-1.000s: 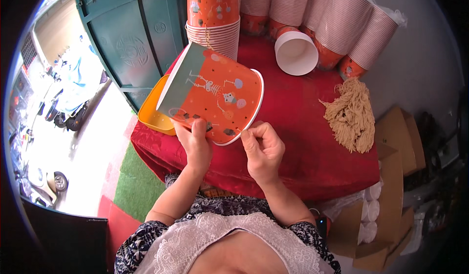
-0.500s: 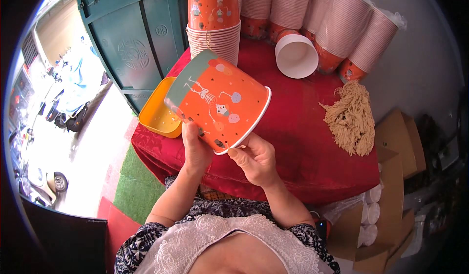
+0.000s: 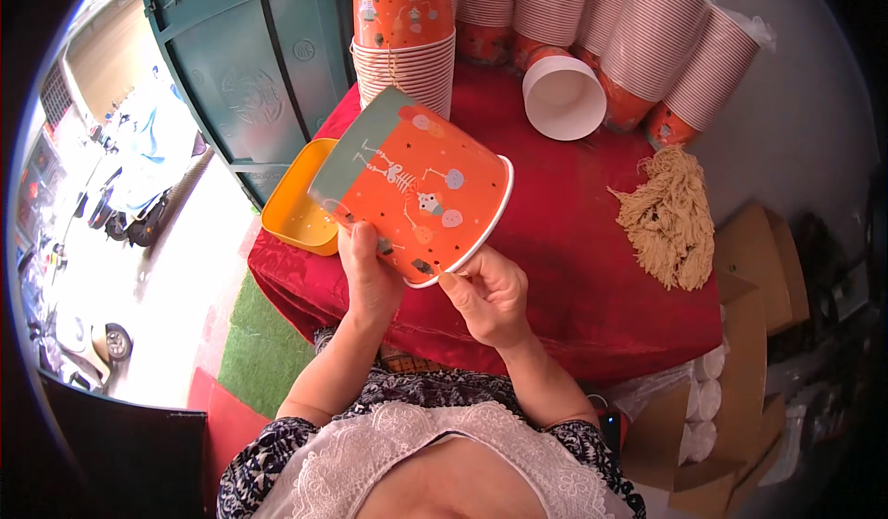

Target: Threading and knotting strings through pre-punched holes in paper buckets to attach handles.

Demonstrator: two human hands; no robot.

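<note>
An orange paper bucket [image 3: 416, 191] with a teal base band and small printed figures lies tilted on its side in both hands, above the near left part of a red-covered table [image 3: 573, 241]. My left hand [image 3: 368, 274] grips its side wall from below. My right hand [image 3: 490, 297] pinches the white rim at the lower right. The bucket's mouth faces right and away from me.
A stack of the same orange buckets [image 3: 404, 33] stands at the back. Rows of nested buckets [image 3: 638, 38] lie on their sides behind, one white mouth [image 3: 564, 98] facing me. A bundle of tan string [image 3: 671, 218] lies right. A yellow tray [image 3: 296, 209] sits at the table's left edge. Cardboard boxes [image 3: 758, 260] are far right.
The bucket has been turned in my hands: its mouth has swung from toward me to the right. My right hand has shifted along the rim.
</note>
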